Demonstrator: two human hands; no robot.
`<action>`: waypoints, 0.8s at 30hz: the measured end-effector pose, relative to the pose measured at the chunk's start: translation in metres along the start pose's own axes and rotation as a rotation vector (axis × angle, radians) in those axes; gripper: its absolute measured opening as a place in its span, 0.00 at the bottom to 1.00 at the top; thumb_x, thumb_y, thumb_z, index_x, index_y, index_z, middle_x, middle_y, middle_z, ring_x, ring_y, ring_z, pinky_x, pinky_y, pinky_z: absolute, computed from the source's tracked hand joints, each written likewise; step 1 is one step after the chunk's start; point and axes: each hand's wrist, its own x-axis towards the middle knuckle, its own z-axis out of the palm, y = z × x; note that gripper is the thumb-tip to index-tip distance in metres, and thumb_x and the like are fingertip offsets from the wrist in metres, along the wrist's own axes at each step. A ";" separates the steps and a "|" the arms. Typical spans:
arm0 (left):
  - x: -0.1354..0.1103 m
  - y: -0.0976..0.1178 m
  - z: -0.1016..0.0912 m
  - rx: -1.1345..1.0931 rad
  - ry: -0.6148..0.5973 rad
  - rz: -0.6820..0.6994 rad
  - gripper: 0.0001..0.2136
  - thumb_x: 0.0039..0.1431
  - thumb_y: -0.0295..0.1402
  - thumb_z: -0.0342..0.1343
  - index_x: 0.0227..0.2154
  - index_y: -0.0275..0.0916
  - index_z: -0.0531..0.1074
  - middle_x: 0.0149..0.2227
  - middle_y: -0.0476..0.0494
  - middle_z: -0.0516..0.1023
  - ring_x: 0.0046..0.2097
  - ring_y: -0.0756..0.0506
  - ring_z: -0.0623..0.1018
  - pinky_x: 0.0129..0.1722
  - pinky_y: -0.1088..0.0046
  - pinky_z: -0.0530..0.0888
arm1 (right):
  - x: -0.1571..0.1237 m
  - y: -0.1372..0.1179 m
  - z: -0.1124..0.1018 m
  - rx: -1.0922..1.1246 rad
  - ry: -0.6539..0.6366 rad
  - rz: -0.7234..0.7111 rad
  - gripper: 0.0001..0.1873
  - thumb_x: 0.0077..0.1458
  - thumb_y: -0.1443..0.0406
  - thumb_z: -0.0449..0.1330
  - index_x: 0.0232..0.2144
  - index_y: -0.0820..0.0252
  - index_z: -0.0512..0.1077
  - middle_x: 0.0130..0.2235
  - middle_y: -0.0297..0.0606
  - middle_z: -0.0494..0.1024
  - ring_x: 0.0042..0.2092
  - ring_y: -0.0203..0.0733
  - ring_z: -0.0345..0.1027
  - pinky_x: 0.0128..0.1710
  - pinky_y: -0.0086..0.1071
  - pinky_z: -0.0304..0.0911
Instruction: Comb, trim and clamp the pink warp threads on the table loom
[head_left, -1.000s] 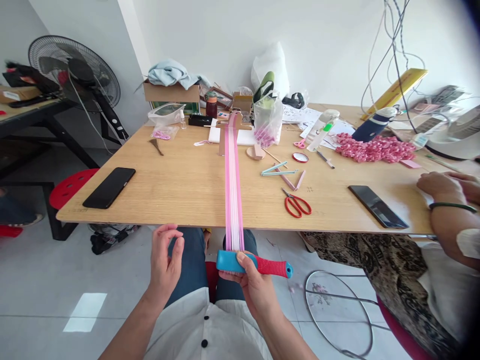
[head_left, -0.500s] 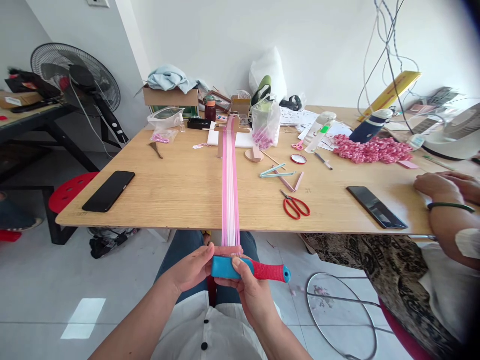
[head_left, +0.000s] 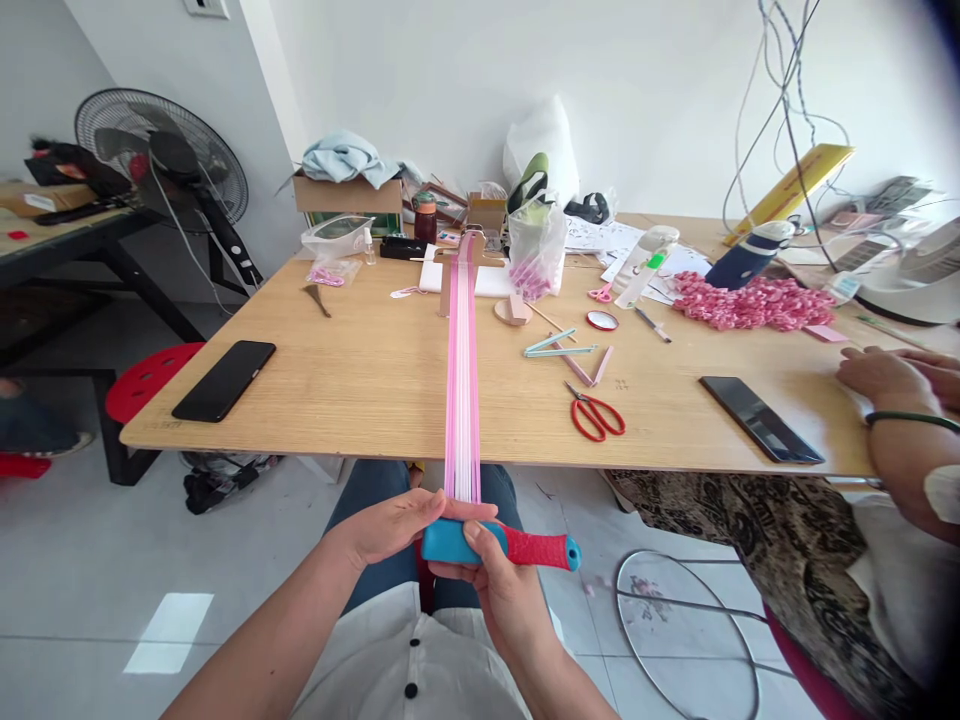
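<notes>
A band of pink and white threads (head_left: 463, 380) runs taut from a clip-topped stand (head_left: 471, 240) at the back of the table, over the front edge to my lap. My left hand (head_left: 409, 525) is closed at its near end, thumb on top and fingers stretched across the threads. My right hand (head_left: 499, 575) grips a brush-like tool (head_left: 450, 541) with a blue head and red handle, thumb pressed on the head. The tool lies sideways just below my left fingers, against the thread ends. Its underside is hidden.
Red-handled scissors (head_left: 596, 412) and folded strips (head_left: 559, 345) lie right of the threads. One phone (head_left: 225, 381) rests at left, another (head_left: 761, 419) at right. Pink trim (head_left: 754, 302) is heaped behind. A co-worker's arm (head_left: 896, 400) rests on the right end.
The view has shifted slightly, so the table sits a little further right. My left fingers have slid slightly right along the thread ends. Both hands keep their holds.
</notes>
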 end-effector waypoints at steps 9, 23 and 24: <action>-0.001 0.003 0.006 0.028 0.049 0.002 0.23 0.67 0.46 0.41 0.56 0.41 0.70 0.58 0.38 0.72 0.60 0.36 0.69 0.59 0.57 0.65 | -0.002 0.003 -0.001 -0.026 -0.020 -0.006 0.17 0.49 0.54 0.66 0.38 0.59 0.77 0.37 0.40 0.78 0.40 0.49 0.73 0.35 0.41 0.75; -0.012 0.009 0.023 -0.126 0.203 0.210 0.17 0.67 0.39 0.46 0.48 0.38 0.76 0.53 0.37 0.77 0.59 0.37 0.71 0.62 0.55 0.63 | -0.006 0.019 -0.037 -0.450 -0.127 0.162 0.20 0.44 0.51 0.67 0.30 0.63 0.74 0.29 0.39 0.77 0.33 0.45 0.73 0.30 0.37 0.72; -0.014 0.012 0.024 -0.125 0.207 0.233 0.18 0.67 0.39 0.45 0.49 0.38 0.76 0.53 0.37 0.77 0.59 0.37 0.72 0.62 0.55 0.63 | -0.004 0.018 -0.047 -0.536 -0.072 0.158 0.20 0.43 0.51 0.67 0.29 0.62 0.74 0.28 0.38 0.76 0.32 0.44 0.73 0.29 0.35 0.71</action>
